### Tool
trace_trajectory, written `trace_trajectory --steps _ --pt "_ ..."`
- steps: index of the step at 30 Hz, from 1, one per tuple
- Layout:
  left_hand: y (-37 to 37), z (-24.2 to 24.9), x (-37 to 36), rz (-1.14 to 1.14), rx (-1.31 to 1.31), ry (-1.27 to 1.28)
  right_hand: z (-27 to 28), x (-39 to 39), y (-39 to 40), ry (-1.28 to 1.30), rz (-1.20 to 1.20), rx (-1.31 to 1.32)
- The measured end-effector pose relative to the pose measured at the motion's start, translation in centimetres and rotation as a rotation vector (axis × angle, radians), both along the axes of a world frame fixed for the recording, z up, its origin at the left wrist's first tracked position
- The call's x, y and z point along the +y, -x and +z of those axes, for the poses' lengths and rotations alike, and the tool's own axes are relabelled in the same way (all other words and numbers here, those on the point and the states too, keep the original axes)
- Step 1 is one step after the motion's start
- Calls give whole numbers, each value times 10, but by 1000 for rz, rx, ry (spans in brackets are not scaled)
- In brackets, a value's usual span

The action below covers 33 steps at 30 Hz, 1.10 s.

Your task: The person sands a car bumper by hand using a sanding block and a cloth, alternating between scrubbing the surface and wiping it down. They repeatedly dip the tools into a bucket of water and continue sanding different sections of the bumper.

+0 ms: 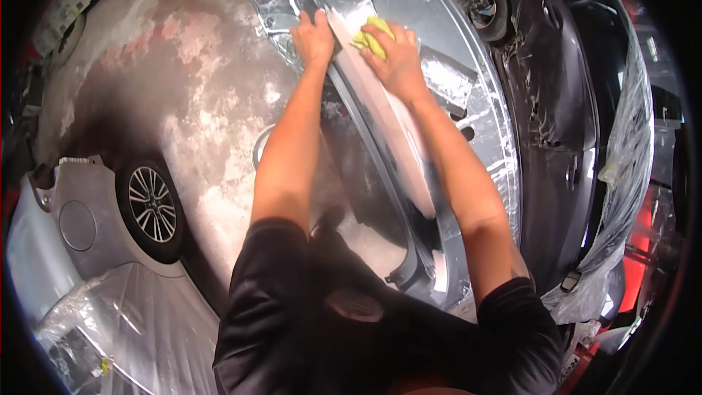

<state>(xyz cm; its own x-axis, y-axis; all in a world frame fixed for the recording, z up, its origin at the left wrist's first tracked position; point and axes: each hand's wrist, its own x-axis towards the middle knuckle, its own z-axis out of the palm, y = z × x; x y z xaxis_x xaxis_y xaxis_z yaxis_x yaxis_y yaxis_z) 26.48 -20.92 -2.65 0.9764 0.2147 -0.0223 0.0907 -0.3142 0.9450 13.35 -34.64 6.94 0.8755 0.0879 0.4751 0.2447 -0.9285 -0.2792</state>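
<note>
A long curved car body panel (398, 135), pinkish-white along its middle, runs from the top centre down toward my torso. My right hand (395, 55) presses a crumpled yellow cloth (374, 35) on the panel's upper part, fingers wrapped round it. To its left, my left hand (314, 38) rests at the panel's edge with its fingers apart and nothing visible in it. Grey metal with bare, shiny patches (450, 80) lies to the right of the panel.
At the lower left stands a grey car body part with a wheel (152, 205) and plastic sheeting (139, 322). A dark car (556, 124) with clear plastic film (629, 139) stands on the right. The floor (146, 80) is stained.
</note>
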Motion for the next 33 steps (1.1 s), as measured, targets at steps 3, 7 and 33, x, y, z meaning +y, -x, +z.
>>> trace_trajectory --steps 3,7,33 --pt "61 9 -20 15 -70 75 4 -14 -4 -310 -31 34" --pt "127 1 -26 -35 -127 138 3 -12 2 -547 -83 125" --pt "39 -3 -5 8 -196 10 5 -7 0 -397 -52 176"
